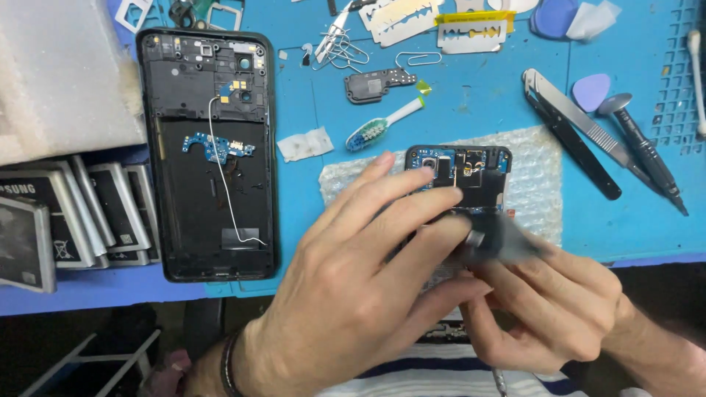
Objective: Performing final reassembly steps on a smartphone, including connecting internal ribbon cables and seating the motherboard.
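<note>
A small opened phone lies on a sheet of bubble wrap, its circuit board showing at the top. My left hand rests flat over its lower half with fingers spread. My right hand pinches a dark, blurred flat piece at the phone's right side. A larger opened phone frame with a white wire and a small blue board lies to the left.
Several grey batteries are stacked at the left edge. A toothbrush, a black cover part, paper clips, razor blades, tweezers, blue picks and a screwdriver lie on the blue mat.
</note>
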